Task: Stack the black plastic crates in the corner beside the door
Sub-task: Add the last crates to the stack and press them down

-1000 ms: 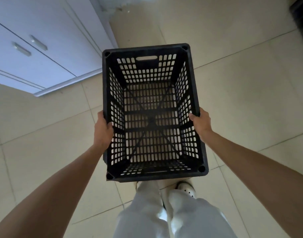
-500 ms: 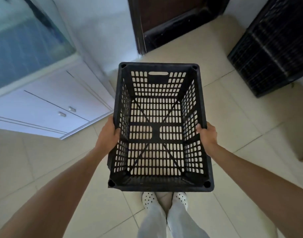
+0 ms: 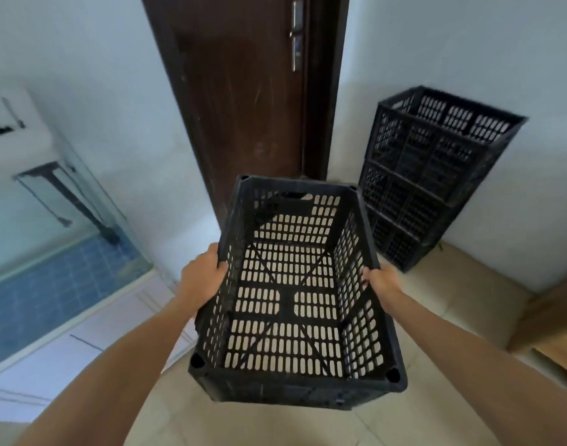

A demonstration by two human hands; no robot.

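Between my left hand (image 3: 201, 278) and right hand (image 3: 383, 283), each gripping a long rim mid-side, hangs the empty black slotted plastic crate (image 3: 287, 299), likely stiff and light, short of the corner's black crate stack (image 3: 436, 175).

The carried crate (image 3: 295, 284) hides most of the fingers of the left hand (image 3: 201, 278) and the right hand (image 3: 383, 283) where they grip its long walls, and both forearms are cut off by the lower edge. The crate also covers the foot of the door (image 3: 243, 91), whose top is cut off above. The stack of crates (image 3: 436, 175) is too dark to count its tiers surely, while the blurred glass tank (image 3: 66, 204) and the wooden piece (image 3: 549, 323) run out of frame.
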